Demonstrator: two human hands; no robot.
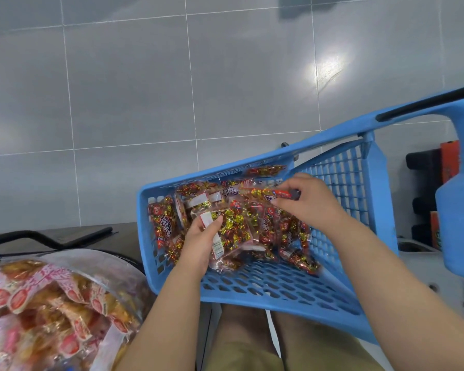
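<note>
Red-gold sweet packets (233, 227) — print blurred, unreadable

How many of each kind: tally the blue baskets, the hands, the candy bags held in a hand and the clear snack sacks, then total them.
blue basket: 1
hands: 2 (left hand, right hand)
candy bags in hand: 2 (lower candy bag gripped by the left, upper candy bag pinched by the right)
clear snack sack: 1
Total: 6
</note>
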